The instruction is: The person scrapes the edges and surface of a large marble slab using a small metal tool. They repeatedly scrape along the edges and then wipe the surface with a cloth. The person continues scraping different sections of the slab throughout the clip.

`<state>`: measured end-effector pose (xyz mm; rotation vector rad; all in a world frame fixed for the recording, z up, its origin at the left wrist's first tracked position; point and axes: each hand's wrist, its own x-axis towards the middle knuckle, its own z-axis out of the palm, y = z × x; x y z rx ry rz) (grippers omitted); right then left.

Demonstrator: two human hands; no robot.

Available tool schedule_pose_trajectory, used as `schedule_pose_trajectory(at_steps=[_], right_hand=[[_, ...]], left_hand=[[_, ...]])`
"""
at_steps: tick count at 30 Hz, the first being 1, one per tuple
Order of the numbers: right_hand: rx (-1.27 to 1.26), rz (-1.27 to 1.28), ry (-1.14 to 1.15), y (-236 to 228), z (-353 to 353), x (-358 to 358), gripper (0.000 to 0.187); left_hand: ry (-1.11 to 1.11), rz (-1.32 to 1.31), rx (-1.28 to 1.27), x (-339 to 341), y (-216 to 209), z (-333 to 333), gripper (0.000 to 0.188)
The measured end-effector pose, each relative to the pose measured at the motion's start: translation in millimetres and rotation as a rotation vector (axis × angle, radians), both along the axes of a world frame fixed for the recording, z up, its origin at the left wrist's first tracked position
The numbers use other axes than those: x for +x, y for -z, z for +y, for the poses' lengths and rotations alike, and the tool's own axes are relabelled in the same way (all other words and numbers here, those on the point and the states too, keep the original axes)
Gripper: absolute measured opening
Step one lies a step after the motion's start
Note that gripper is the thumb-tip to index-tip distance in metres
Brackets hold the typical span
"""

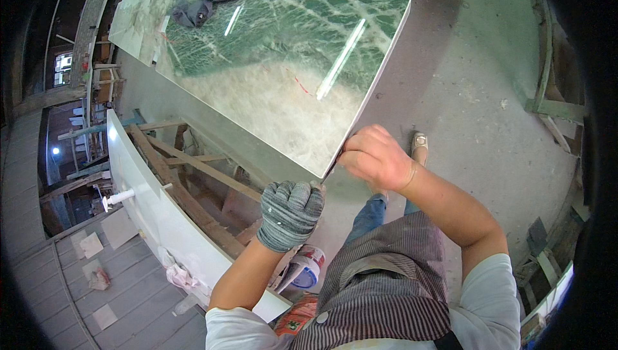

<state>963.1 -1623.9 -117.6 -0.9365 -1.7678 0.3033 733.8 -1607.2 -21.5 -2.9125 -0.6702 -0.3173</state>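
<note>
A polished green-and-cream slab with white veining (264, 86) lies glossy side up just ahead of a worker's two hands, its near corner pointing between them. The bare right hand (375, 159) bends in at the slab's pale edge, fingers drawn close; whether they are clamped on anything cannot be told. Just left of the corner, the grey-striped, knit-gloved left hand (291, 216) is curled into a fist, its contents hidden. A thin dark sliver (330, 170) shows between the two. Careful work here would likely call for light, even pressure along the edge, a steady gloved fist and bare fingertips kept off the corner, which could chip. Beyond the hands, a crumpled dark-grey cloth (201, 6) rests on the slab; left of the glove runs a long white panel (149, 203).
</note>
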Motion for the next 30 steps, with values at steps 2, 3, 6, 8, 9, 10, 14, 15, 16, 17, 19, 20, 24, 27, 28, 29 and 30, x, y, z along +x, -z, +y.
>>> schedule_pose_trajectory(at_steps=[2, 3, 6, 8, 9, 10, 14, 15, 16, 17, 19, 20, 24, 27, 28, 29, 30], right_hand=[[-0.005, -0.014, 0.002, 1.5, -0.6, 0.0, 0.029], [-0.008, -0.022, 0.004, 2.0, -0.8, 0.2, 0.029], [0.006, -0.015, -0.014, -7.7, 1.7, 2.3, 0.030], [0.000, -0.012, -0.019, -12.3, 2.5, 2.1, 0.028], [-0.001, -0.009, -0.024, -13.8, 3.0, 1.4, 0.027], [0.008, -0.012, -0.024, -13.1, 3.5, 1.2, 0.027], [0.031, -0.039, -0.006, -2.7, 3.5, 2.3, 0.026], [0.033, -0.046, 0.002, 0.4, 3.2, 2.3, 0.026], [0.031, -0.054, 0.011, 3.9, 3.0, 2.4, 0.026], [0.029, -0.061, 0.017, 7.5, 2.6, 1.7, 0.026], [-0.022, -0.068, 0.003, 13.3, -1.5, 0.1, 0.024], [-0.068, -0.070, -0.016, 14.7, -3.7, -0.5, 0.023], [-0.276, 0.037, -0.073, 0.6, -26.0, 1.3, 0.018], [-0.401, 0.006, -0.130, -27.5, -48.0, 13.7, 0.015], [-0.482, 0.024, -0.163, -37.5, -53.6, 15.7, 0.015], [-0.561, 0.036, -0.200, -48.1, -59.2, 17.3, 0.014], [-0.642, 0.046, -0.234, -60.0, -63.8, 18.3, 0.014]], left_hand=[[-0.014, 0.024, -0.048, 0.6, 2.4, -1.2, 0.018], [-0.020, 0.013, -0.051, -1.6, 6.0, -1.9, 0.019], [-0.017, -0.044, -0.001, -5.1, 3.2, -3.4, 0.033], [-0.017, -0.030, 0.013, -4.7, -0.7, -3.4, 0.033], [-0.009, -0.023, 0.011, -5.8, -0.2, -2.9, 0.032], [-0.001, -0.017, 0.009, -6.7, 0.3, -2.0, 0.031], [0.007, -0.012, 0.005, -1.8, 9.5, 2.3, 0.020], [0.005, -0.009, -0.015, -1.5, 12.0, 2.5, 0.019], [0.004, -0.007, -0.034, -0.9, 14.8, 2.9, 0.019], [0.005, -0.047, -0.014, 0.4, 19.5, 3.2, 0.018], [-0.025, -0.020, -0.095, -3.3, 26.8, -1.0, 0.017], [-0.038, -0.008, -0.134, -5.5, 31.1, -1.5, 0.017], [-0.065, -0.027, -0.245, -6.8, 19.4, -25.6, 0.017], [-0.120, -0.161, -0.358, -4.3, -3.6, -39.8, 0.022], [-0.139, -0.194, -0.396, -4.6, -11.8, -43.0, 0.021], [-0.173, -0.176, -0.474, -6.3, -19.4, -46.6, 0.017], [-0.198, -0.202, -0.507, -5.7, -28.1, -48.0, 0.016]])
